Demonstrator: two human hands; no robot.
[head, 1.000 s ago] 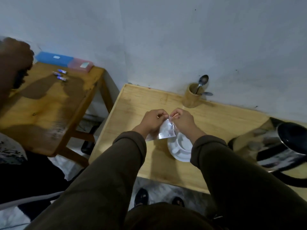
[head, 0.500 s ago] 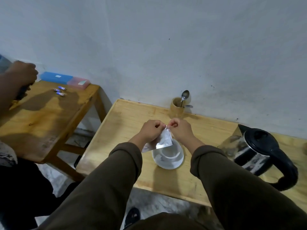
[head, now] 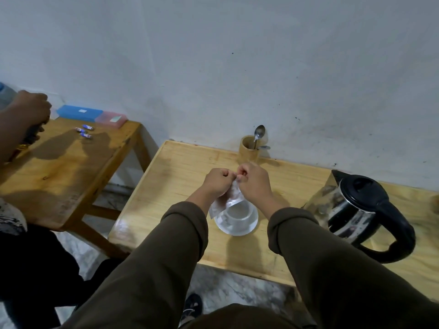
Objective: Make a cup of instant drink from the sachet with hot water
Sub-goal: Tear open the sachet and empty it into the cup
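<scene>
Sachet (head: 228, 199), silvery and crumpled, hangs from my two hands just above the white cup (head: 238, 213), its lower corner dipping over the cup's near-left rim. My left hand (head: 217, 182) has its fingers curled shut on the sachet's top edge, and my right hand (head: 255, 184) pinches the same edge from the other side, knuckles of the two almost touching. I see one cup, sitting on one white saucer (head: 237, 227) on the light wooden table (head: 180, 176); I can't tell whether anything is in the cup, since its inside looks pale and the foil covers part of it. At the back against the wall (head: 213, 67) stands one wooden holder (head: 249, 149) with one spoon (head: 258, 135) upright in it, bowl end up, and a second metal piece beside it that I can't make out. One steel kettle (head: 354, 210) with a black lid and handle sits to the right, near the saucer but apart from it. To the left is a second wooden table (head: 61, 172) carrying a blue box (head: 79, 112), a pink box (head: 111, 118) touching it, and three small blue capsules (head: 85, 131). Another person's hand (head: 28, 110) reaches over that table's far-left corner, gripping something dark.
</scene>
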